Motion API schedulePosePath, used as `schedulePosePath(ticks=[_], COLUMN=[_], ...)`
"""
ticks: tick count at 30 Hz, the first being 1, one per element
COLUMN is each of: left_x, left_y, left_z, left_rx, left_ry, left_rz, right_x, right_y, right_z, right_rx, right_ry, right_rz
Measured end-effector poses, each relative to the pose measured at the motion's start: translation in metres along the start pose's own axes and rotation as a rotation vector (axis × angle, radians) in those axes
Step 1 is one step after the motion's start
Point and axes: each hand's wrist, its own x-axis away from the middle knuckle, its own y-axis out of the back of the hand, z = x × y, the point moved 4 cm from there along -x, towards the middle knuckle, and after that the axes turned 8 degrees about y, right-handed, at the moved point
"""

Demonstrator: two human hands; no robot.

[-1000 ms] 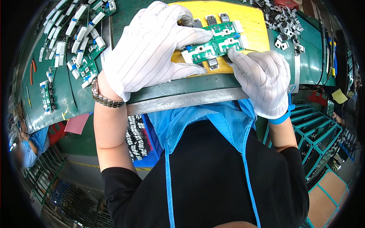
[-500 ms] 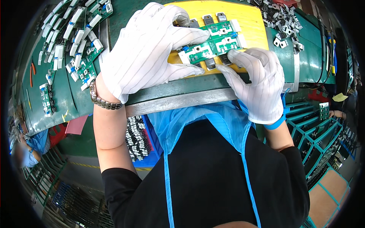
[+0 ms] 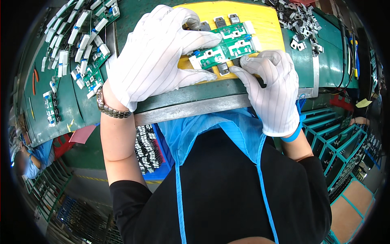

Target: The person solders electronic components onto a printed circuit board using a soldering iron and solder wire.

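A green circuit board [image 3: 224,50] with white end blocks and small blue parts lies tilted over a yellow pad [image 3: 266,26]. Black components with metal tabs [image 3: 223,68] stick out along its near and far edges. My gloved left hand [image 3: 158,61] grips the board's left end, thumb on the near side and fingers on the far side. My gloved right hand [image 3: 273,85] is at the near right edge, thumb and fingers curled around one of these black components, which the fingertips partly hide.
Many similar boards [image 3: 83,40] with white blocks are heaped at the left of the green bench [image 3: 73,110]. Loose black components [image 3: 300,24] are piled at the far right. Red-handled pliers [image 3: 35,76] lie far left. A blue bin [image 3: 162,168] holds parts below; racks [image 3: 337,142] stand right.
The board and both hands have shifted very slightly left. My right hand has moved a little left along the near edge, its fingers still curled at the component.
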Motion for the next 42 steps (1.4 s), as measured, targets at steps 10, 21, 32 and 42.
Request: schedulePosePath(ticks=[10, 21, 32, 42], left_x=[0.002, 0.0, 0.001, 0.002], left_y=[-0.003, -0.002, -0.001, -0.003], left_z=[0.004, 0.002, 0.003, 0.004], left_rx=[0.039, 0.043, 0.045, 0.032], left_ry=[-0.004, -0.007, -0.016, -0.01], left_rz=[-0.029, -0.035, -0.031, -0.023], right_x=[0.007, 0.016, 0.008, 0.01], right_y=[-0.001, 0.015, 0.03, 0.029], right_z=[-0.004, -0.007, -0.003, -0.013], right_rx=[-0.046, 0.083, -0.009, -0.07], right_ry=[-0.036, -0.141, -0.418, -0.204], right_rz=[-0.044, 0.053, 0.083, 0.096])
